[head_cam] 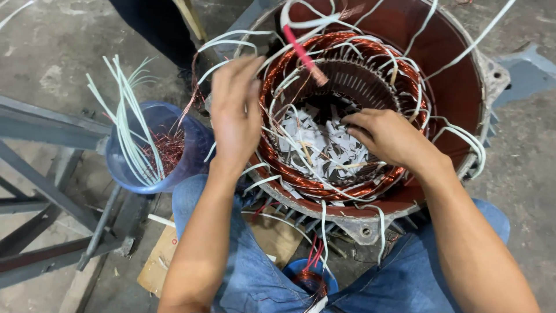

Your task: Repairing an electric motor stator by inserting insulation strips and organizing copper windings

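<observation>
A large round motor stator in a dark red housing (452,87) stands between my knees. Copper windings (324,185) ring its bore, with white sleeved leads and paper strips sticking out. My left hand (234,113) hovers over the left rim of the windings, fingers spread and slightly blurred, with thin white leads running by the fingertips. My right hand (388,136) reaches into the bore from the right, fingers curled and pointing left at the white paper scraps (324,145). Whether it pinches a strip is hidden. A red-sleeved lead (304,55) crosses the top of the bore.
A blue plastic bucket (124,168) to the left holds copper wire scrap and several white strips. A grey steel frame (46,133) stands at far left. A small blue container (313,278) and cardboard (156,261) lie by my legs on the concrete floor.
</observation>
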